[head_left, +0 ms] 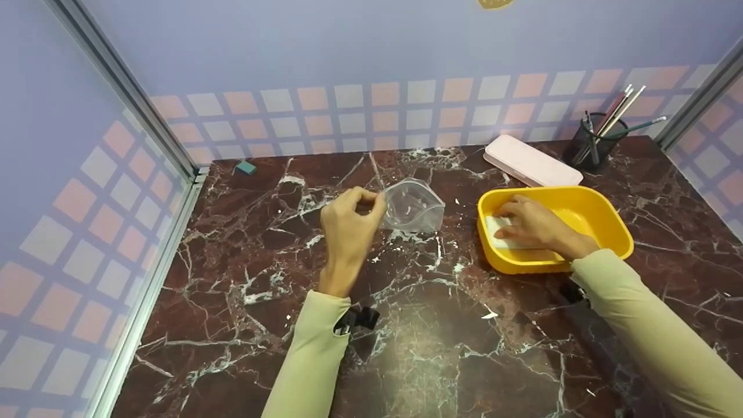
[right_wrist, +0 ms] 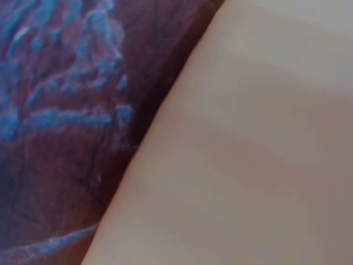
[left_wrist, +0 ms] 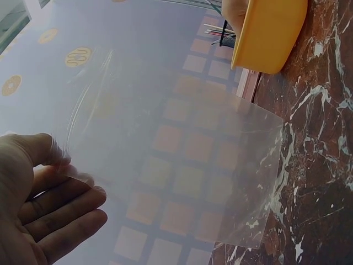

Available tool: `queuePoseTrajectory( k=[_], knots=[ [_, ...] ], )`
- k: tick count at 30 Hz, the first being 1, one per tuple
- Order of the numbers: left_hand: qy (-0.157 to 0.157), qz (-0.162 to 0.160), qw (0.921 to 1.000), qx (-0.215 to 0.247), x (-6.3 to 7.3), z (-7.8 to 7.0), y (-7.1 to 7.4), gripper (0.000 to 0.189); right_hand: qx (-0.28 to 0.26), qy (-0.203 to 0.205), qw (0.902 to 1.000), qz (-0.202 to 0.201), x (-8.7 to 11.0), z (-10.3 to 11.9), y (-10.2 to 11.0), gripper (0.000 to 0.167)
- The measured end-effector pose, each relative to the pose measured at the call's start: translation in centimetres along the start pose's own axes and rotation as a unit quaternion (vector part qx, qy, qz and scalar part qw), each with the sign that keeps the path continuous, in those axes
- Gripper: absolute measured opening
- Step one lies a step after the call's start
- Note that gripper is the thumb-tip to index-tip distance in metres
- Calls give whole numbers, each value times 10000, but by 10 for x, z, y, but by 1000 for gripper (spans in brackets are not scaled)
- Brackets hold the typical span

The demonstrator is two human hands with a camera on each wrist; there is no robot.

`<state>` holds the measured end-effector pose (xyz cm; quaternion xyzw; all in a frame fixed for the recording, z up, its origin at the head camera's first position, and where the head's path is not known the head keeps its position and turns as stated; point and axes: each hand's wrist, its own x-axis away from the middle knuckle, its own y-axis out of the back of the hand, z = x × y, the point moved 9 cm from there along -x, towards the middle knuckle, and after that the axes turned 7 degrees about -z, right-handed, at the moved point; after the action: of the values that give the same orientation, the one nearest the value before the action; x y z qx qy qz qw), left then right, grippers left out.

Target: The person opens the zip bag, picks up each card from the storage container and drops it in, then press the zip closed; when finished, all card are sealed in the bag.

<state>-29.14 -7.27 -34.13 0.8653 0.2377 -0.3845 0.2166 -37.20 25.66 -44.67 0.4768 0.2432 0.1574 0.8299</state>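
A clear plastic bag hangs from my left hand, whose thumb and index finger pinch its edge. The left wrist view shows the see-through bag spread out from the pinch, the other fingers of the left hand loosely extended. My right hand reaches into a yellow plastic basin, thumb and fingers curled about a white rectangular item at its left end. That item's far side is hidden under the hand. In the right wrist view a blurred tan surface fills most of the picture.
Behind the basin lies a pink pencil case, with a black mesh pen cup holding several pencils to its right. A small teal eraser sits at the back left of the dark marbled table. Patterned panels enclose the back and sides.
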Motion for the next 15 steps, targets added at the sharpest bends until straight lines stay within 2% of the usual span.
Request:
queuePoseTrajectory(
  k=[6, 15],
  knots=[
    [33, 4, 10000, 25, -1, 0, 2, 10, 153, -239, 9994, -197, 0, -2, 1, 39],
    [9, -18, 10000, 34, -2, -1, 3, 9, 171, -210, 9963, -812, 3, -1, 11, 23]
  ],
)
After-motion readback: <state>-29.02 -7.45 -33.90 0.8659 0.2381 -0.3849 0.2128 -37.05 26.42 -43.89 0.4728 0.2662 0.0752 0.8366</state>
